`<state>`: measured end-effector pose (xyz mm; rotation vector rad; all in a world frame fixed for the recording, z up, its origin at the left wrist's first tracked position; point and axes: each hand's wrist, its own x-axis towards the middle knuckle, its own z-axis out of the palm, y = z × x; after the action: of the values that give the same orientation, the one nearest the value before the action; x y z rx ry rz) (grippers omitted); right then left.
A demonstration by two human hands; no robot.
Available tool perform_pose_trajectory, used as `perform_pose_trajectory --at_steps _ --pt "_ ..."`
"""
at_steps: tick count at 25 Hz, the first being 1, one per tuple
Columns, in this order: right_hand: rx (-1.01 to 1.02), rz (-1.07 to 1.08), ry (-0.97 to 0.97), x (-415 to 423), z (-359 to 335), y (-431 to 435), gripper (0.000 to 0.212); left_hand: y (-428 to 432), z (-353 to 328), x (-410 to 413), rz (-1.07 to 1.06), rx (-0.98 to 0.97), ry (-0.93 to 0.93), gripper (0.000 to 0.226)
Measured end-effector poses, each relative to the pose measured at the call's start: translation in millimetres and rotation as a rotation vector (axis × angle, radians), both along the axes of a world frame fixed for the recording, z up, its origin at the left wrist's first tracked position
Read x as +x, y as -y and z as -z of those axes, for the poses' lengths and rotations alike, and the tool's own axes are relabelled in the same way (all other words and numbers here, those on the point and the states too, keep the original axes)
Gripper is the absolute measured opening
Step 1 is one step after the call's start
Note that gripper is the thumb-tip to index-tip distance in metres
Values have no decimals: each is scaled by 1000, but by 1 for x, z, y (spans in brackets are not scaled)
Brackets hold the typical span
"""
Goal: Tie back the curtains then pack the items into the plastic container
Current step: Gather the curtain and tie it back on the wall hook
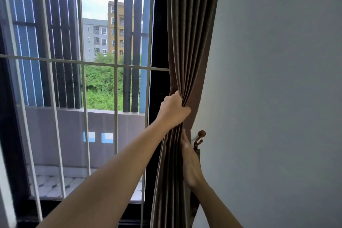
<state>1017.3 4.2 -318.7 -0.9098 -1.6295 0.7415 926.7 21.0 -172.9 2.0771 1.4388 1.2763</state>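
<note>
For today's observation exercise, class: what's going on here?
A person holds the pleated brown fabric curtain gathered beside the barred window. The left hand grips the bunched folds; the right hand rests lower along its wall-side edge, near the small brown wall hook. No tie is around it yet.

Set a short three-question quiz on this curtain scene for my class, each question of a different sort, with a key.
1. True or false: the left hand has its grip round the gathered folds of the brown curtain.
2. Multiple choice: the tieback hook is A) on the wall to the right of the curtain, B) on the window bars, C) on the balcony floor.
3. Short answer: which hand is nearer the hook?
Key: 1 true; 2 A; 3 the right hand.
</note>
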Motion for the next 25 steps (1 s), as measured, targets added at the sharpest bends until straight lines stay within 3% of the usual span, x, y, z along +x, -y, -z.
perform_pose_trajectory --at_steps 4,5,9,15,18,21,23,25 --pt "-25 65 -314 -5 -50 -18 40 4 1 2 -33 -70 286 21" --pt "-37 61 -359 -3 -68 -25 44 5 1 3 -32 -90 356 18" --pt "-66 63 -327 12 -112 -40 76 1 -2 -3 92 -227 551 24" --pt "-139 -74 -291 24 -114 -37 77 -1 0 -11 220 -286 598 30" --pt "-210 -23 -285 30 -113 -38 80 -7 2 -15 163 -167 448 25" --pt "-200 -27 -230 31 -117 -35 64 -18 -4 -22 70 -32 12 41" --pt "-182 -32 -193 30 -120 -32 50 -16 -19 -24 5 -42 -326 29" --pt "-189 -37 -198 26 -116 -31 41 -7 -38 -25 22 -144 -413 18"
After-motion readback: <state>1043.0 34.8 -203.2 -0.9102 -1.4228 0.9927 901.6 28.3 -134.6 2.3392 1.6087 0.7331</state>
